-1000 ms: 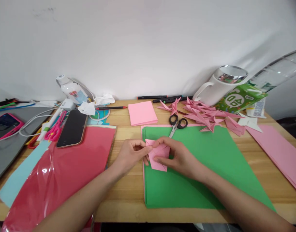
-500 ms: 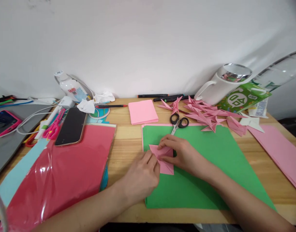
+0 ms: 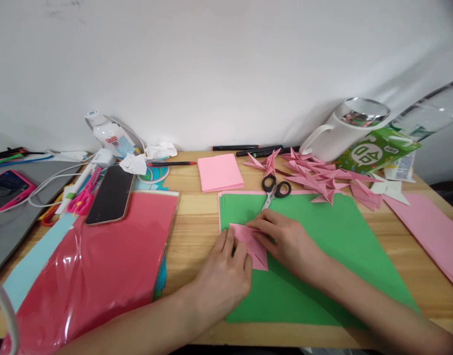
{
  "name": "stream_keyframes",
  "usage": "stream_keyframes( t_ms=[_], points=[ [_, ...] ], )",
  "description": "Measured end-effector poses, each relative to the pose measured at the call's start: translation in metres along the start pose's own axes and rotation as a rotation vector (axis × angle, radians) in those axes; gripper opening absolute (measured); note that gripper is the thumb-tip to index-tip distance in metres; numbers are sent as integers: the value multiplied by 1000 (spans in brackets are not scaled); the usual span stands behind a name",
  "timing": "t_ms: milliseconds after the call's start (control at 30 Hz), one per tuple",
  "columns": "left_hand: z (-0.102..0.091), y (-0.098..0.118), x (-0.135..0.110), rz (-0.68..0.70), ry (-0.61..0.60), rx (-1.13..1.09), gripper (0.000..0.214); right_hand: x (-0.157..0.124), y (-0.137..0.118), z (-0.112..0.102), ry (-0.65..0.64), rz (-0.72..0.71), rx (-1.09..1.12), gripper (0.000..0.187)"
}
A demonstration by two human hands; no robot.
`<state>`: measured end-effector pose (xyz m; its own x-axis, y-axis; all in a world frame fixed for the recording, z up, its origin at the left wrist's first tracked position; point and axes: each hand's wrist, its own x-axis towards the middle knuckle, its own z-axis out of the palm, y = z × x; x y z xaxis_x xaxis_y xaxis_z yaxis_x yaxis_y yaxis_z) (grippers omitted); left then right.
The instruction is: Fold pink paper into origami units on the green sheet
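A small square of creased pink origami paper (image 3: 259,252) lies on a green sheet (image 3: 315,291), partly covered by my hands. My left hand (image 3: 228,271) is closed at the paper's left side, its fingers bent and pressed onto the edge; the thumb is mostly hidden. From the right, my right hand (image 3: 287,241) pinches the upper right part of the paper between thumb and fingers. Just beyond the right hand lie black-handled scissors (image 3: 274,190), blades toward me and partly covered.
Folded pink paper pieces (image 3: 315,175) are heaped at the back right, by a white mug (image 3: 333,133). A pink paper stack (image 3: 219,171) lies at the back middle. Leftward are a phone (image 3: 111,195), pink scissors (image 3: 85,195) and a red sheet pack (image 3: 100,261). Pink strips (image 3: 430,236) lie right.
My left hand has shifted slightly, its fingers now more spread along the paper's left edge. The right fingers have moved slightly right and now sit on the paper's upper right edge.
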<state>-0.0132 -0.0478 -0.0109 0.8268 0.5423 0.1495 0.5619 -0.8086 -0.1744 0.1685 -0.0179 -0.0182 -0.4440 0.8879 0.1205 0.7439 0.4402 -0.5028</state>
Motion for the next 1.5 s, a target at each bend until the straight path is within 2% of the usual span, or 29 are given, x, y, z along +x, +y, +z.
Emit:
stream_keyframes(
  t_ms=[233,467,633,733,1000,1500],
  points=[
    [-1,4,0,-26,-4,20,21,-6,10,9,103,-119,196,23],
    [2,8,-1,-64,42,45,27,-8,11,-3,-53,-250,174,27],
    [1,4,2,-46,33,15,28,-8,7,-14,-140,-235,136,27],
    [0,4,2,-56,23,27,28,-8,5,-16,-148,-215,138,28],
    [4,8,0,-85,26,57,26,-11,13,-15,-115,-268,249,21],
    [1,7,1,-59,17,65,26,-5,11,-19,-198,-262,320,25]
  ],
)
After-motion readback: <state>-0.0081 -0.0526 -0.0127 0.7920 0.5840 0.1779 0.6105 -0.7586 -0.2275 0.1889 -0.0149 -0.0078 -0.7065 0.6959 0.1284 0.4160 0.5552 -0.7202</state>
